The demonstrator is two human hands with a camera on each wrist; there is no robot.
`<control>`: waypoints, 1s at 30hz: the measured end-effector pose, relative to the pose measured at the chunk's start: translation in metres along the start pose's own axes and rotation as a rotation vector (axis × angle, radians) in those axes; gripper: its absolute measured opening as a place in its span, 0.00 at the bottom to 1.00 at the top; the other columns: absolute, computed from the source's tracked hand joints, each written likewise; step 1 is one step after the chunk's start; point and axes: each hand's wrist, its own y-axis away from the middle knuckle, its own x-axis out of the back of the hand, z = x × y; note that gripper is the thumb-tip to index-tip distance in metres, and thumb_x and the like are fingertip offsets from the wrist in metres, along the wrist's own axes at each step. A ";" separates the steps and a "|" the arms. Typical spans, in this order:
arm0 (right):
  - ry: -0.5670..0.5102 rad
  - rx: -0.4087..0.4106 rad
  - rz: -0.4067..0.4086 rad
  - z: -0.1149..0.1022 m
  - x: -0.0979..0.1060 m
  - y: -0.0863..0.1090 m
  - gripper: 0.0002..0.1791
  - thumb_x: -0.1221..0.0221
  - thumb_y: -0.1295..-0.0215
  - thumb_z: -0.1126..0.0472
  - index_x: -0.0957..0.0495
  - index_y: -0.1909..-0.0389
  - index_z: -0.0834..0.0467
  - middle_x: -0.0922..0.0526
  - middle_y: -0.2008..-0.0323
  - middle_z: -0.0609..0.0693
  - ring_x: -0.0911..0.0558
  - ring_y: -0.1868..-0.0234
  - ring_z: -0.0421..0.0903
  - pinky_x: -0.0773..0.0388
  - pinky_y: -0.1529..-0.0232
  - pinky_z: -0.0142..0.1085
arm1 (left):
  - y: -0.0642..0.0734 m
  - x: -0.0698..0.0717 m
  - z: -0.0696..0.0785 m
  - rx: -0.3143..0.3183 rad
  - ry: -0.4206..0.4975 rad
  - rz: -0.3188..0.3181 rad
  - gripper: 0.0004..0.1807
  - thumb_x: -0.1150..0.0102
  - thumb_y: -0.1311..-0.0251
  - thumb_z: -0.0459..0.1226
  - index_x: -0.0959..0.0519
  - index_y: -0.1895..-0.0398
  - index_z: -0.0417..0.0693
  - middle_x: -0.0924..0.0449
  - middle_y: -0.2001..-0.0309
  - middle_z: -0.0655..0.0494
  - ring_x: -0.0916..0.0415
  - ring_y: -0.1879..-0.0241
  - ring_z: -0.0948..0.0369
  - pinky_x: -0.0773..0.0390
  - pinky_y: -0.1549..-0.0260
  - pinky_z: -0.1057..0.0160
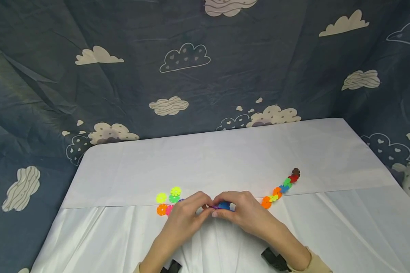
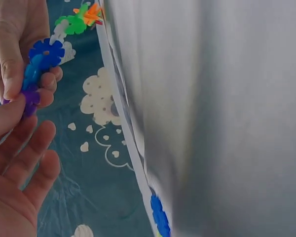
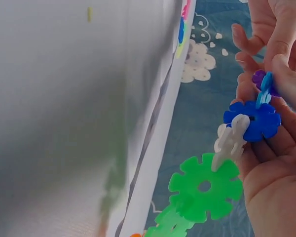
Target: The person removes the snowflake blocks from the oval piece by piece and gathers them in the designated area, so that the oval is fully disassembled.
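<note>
Both hands meet over the table around one end of a chain of interlocked notched flower discs. My left hand pinches the purple disc at that end between thumb and finger. Thumb and fingers of my right hand grip the chain beside it, at the light blue disc and dark blue disc. A white disc and a green disc follow on. Beyond the right hand lies a stretch ending in a brown disc; the hand hides the part between in the head view.
Several loose discs lie left of the left hand, among them a yellow disc, an orange disc and a pink disc, partly covered by the hand. A white cloth with creases covers the table. Behind hangs a dark cloud-patterned curtain.
</note>
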 end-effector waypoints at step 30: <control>-0.269 -0.110 -0.205 0.006 0.011 0.002 0.08 0.42 0.28 0.51 0.18 0.60 0.49 0.16 0.63 0.49 0.20 0.61 0.43 0.24 0.57 0.38 | 0.000 0.012 -0.012 -0.060 0.205 -0.003 0.11 0.34 0.45 0.22 0.14 0.67 0.48 0.18 0.62 0.59 0.25 0.68 0.64 0.28 0.74 0.73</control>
